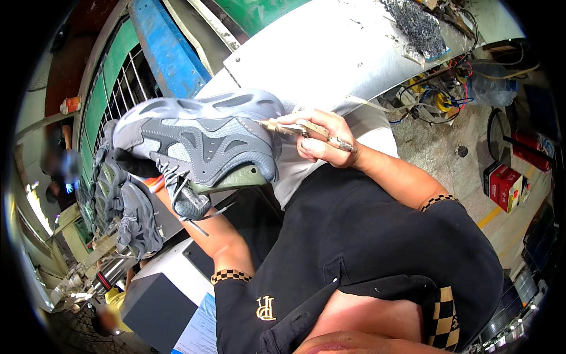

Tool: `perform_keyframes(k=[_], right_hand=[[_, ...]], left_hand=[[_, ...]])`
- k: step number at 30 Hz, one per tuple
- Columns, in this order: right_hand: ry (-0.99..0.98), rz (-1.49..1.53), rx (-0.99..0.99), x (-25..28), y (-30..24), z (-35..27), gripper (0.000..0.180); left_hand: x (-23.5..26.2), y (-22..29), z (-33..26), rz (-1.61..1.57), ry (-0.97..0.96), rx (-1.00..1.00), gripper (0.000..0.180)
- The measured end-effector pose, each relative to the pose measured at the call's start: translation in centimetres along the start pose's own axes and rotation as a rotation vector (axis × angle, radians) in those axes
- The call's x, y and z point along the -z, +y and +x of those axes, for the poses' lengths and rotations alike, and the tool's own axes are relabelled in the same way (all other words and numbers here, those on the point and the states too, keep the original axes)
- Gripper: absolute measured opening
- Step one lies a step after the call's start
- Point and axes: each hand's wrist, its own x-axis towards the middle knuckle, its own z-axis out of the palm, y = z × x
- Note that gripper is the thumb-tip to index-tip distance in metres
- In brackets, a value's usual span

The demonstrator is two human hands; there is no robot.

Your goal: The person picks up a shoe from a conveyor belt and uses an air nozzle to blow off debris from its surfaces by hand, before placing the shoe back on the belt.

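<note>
A grey sneaker [206, 144] is held sole up in front of me, its laces hanging loose. A green block, probably a shoe last [233, 180], fills its opening. From below, my left forearm reaches behind the shoe; my left hand [158, 184] is mostly hidden there, and its fingers do not show clearly. My right hand [323, 137] is closed around a small brass-coloured metal tool [312, 130] with a narrow nozzle and a fitting at its rear. The nozzle tip is at the heel side, by the seam between the upper and the pale sole [200, 107].
More grey sneakers [138, 218] stand at the left beside a green-framed wire grid [127, 82]. A white worktable [318, 53] extends behind the shoe. Cables and a clear plastic jug [494, 82] lie at the right, with a red box [504, 186] on the floor. A dark box [159, 307] sits lower left.
</note>
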Motion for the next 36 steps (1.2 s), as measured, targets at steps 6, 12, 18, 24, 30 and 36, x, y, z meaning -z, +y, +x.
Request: perform_keyframes(k=[6,12,18,24,30,36], right_hand=[[0.021,0.142,-0.011,-1.2,-0.1,0.8,0.043],[0.154,-0.007,0.109,-2.5,1.5,3.8,0.038],[0.155,-0.191,0.082,-3.6,3.4,5.3,0.041],[0.149,-0.215,0.049,-4.2,2.6,5.4,0.039],[0.148,-0.254,0.011,-4.1,2.5,4.8,0.043],[0.154,-0.294,0.020,-4.1,2.2,4.8,0.042]], left_hand=[[0.6,0.9,-7.3,-0.016,0.299,0.129,0.063],[0.4,1.4,-13.3,-0.044,0.473,0.278,0.064],[2.8,1.3,-21.0,-0.039,0.518,0.467,0.062],[-2.9,4.7,-25.2,0.001,0.361,0.652,0.061],[-5.4,4.6,-26.2,0.034,0.203,0.785,0.064],[-7.9,4.7,-26.0,-0.388,0.135,0.888,0.059]])
